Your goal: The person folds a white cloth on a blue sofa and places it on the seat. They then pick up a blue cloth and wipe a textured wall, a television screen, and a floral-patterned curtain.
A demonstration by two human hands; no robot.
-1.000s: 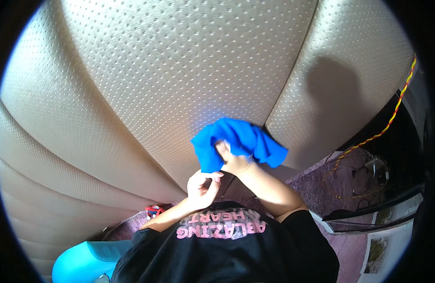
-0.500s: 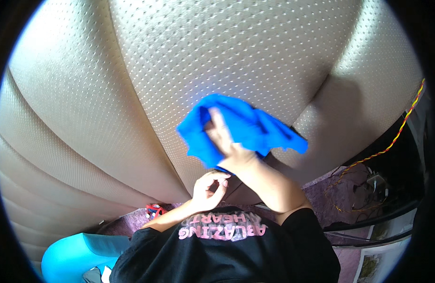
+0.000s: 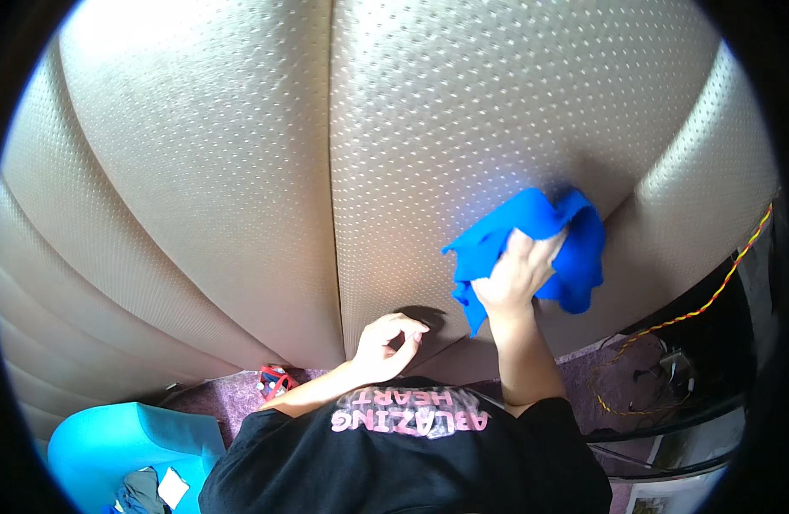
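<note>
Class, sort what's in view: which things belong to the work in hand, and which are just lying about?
Work in hand:
- right hand, gripping
- blue cloth
- dimpled beige panel

Lying about:
- twisted yellow-red cord
- red item
- dark bundle and white piece on turquoise seat

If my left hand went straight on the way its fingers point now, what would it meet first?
Probably the blue cloth, at its lower left corner, since your left hand points rightward and slightly upward toward it. Depth is unclear, so the padded surface might come first.
</note>
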